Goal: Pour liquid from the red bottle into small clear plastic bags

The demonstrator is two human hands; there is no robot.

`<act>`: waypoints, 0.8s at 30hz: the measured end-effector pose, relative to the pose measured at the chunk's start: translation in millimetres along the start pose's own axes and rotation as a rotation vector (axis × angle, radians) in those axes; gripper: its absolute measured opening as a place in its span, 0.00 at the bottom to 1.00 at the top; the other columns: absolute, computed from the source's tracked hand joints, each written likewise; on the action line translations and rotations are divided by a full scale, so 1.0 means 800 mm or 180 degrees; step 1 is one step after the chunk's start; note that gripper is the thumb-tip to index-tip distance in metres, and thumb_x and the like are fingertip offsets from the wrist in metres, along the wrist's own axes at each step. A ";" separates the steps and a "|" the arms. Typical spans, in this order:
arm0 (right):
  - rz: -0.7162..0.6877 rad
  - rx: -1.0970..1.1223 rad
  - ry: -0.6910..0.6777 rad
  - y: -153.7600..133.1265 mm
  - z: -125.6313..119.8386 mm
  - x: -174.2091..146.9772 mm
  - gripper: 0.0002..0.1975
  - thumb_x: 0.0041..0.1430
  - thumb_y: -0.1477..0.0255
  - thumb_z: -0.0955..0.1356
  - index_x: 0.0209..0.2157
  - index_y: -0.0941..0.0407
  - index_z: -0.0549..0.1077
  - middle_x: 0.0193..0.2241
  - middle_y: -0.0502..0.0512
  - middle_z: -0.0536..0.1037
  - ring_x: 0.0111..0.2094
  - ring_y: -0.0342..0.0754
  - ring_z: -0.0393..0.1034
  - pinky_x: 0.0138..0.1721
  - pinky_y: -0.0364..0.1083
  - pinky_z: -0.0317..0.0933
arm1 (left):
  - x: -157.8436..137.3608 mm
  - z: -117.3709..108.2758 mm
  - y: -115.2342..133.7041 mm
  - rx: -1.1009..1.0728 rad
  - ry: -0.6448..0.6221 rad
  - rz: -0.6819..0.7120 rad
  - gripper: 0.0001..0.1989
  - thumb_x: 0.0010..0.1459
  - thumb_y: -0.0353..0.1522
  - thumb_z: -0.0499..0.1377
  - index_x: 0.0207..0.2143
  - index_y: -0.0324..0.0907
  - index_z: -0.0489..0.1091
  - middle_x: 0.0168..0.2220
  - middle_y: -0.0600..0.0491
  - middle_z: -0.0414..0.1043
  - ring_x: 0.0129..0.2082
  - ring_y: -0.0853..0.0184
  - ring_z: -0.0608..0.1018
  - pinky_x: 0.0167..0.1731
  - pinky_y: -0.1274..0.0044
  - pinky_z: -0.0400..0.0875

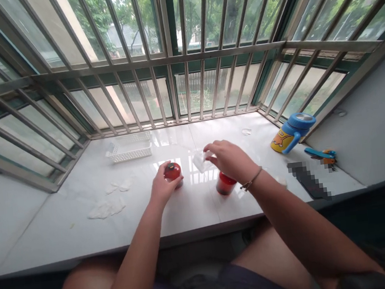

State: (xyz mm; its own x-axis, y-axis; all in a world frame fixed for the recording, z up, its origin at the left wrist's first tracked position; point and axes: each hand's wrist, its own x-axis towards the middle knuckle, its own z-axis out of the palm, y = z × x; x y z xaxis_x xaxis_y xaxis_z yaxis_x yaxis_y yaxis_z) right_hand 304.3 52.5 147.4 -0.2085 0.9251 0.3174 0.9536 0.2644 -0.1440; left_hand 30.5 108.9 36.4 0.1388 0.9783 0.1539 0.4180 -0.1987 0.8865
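My left hand (160, 185) is closed around a small red, rounded container (174, 169) with a dark spot on top, standing on the white sill. Between the thumb and fingertips of my right hand (230, 156) is a thin, whitish, see-through piece (199, 161), perhaps tissue or plastic film; its exact kind is unclear. Below my right hand stands a red cup-like container (225, 185) with a dark lower part, its top partly covered by the hand.
A white perforated basket (131, 155) sits at the back left. Crumpled white tissues (106, 208) lie on the left. To the right are a blue and yellow mug (290, 133), a blue and orange tool (320, 154) and a dark, partly blurred flat object (310, 182). Metal bars (169, 61) line the window.
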 end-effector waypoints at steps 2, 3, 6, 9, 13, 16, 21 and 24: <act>-0.0193 0.0059 -0.0341 -0.037 0.022 -0.003 0.09 0.73 0.71 0.70 0.51 0.53 0.79 0.43 0.58 0.82 0.46 0.56 0.75 0.46 0.50 0.65 | -0.024 -0.036 -0.007 0.0125 0.0109 -0.0147 0.36 0.52 0.41 0.76 0.62 0.53 0.71 0.61 0.49 0.78 0.58 0.51 0.81 0.62 0.58 0.73; -0.0273 0.0098 -0.0502 -0.053 0.036 -0.006 0.08 0.72 0.71 0.70 0.50 0.53 0.79 0.43 0.58 0.82 0.46 0.55 0.74 0.46 0.50 0.65 | -0.035 -0.051 -0.011 0.0166 0.0143 -0.0211 0.36 0.52 0.41 0.76 0.62 0.53 0.71 0.60 0.49 0.78 0.57 0.51 0.82 0.60 0.58 0.74; -0.0331 0.0170 -0.0851 -0.087 0.076 -0.017 0.06 0.72 0.72 0.71 0.47 0.52 0.80 0.41 0.57 0.82 0.45 0.55 0.75 0.43 0.49 0.66 | -0.063 -0.085 -0.024 0.0159 0.0171 -0.0327 0.35 0.52 0.43 0.76 0.61 0.54 0.72 0.59 0.50 0.79 0.56 0.51 0.82 0.59 0.60 0.76; -0.0357 0.0205 -0.0922 -0.103 0.104 -0.029 0.08 0.72 0.74 0.71 0.49 0.51 0.80 0.42 0.56 0.82 0.45 0.55 0.75 0.42 0.49 0.67 | -0.080 -0.101 -0.038 0.0070 0.0237 -0.0369 0.34 0.52 0.43 0.75 0.61 0.53 0.72 0.59 0.49 0.79 0.56 0.52 0.83 0.59 0.59 0.76; -0.0366 0.0316 -0.0575 -0.098 0.107 -0.047 0.18 0.71 0.70 0.71 0.60 0.51 0.75 0.52 0.60 0.81 0.52 0.58 0.74 0.51 0.53 0.70 | -0.087 -0.104 -0.056 0.0029 0.0300 -0.0341 0.34 0.53 0.43 0.75 0.61 0.52 0.71 0.61 0.48 0.78 0.57 0.51 0.82 0.60 0.57 0.76; -0.0213 0.0311 0.0190 -0.076 0.095 -0.069 0.20 0.72 0.66 0.71 0.62 0.52 0.74 0.61 0.64 0.75 0.62 0.63 0.68 0.63 0.61 0.65 | -0.088 -0.104 -0.062 0.0070 0.0289 -0.0193 0.35 0.54 0.44 0.74 0.62 0.52 0.70 0.65 0.47 0.74 0.61 0.49 0.80 0.63 0.55 0.74; 0.0827 0.0107 0.0776 -0.012 0.096 -0.122 0.29 0.70 0.60 0.70 0.68 0.56 0.68 0.65 0.71 0.69 0.67 0.70 0.62 0.67 0.67 0.60 | -0.087 -0.106 -0.059 0.0186 0.0285 0.0115 0.31 0.61 0.47 0.69 0.64 0.52 0.70 0.71 0.46 0.68 0.71 0.48 0.71 0.71 0.54 0.65; 0.1368 0.0483 0.0483 0.023 0.119 -0.140 0.41 0.67 0.57 0.71 0.73 0.60 0.57 0.66 0.74 0.69 0.66 0.70 0.66 0.65 0.67 0.64 | -0.086 -0.104 -0.060 0.0143 0.0247 0.0141 0.29 0.65 0.47 0.66 0.65 0.52 0.70 0.69 0.47 0.70 0.69 0.49 0.73 0.69 0.55 0.67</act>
State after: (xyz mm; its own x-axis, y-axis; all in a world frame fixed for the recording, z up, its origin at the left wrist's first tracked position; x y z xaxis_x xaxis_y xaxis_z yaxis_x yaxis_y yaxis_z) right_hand 324.3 -20.6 20.1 0.2425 0.9120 0.3309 0.9017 -0.0861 -0.4237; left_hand -73.8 56.1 19.7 0.0887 0.9697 0.2275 0.4530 -0.2426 0.8579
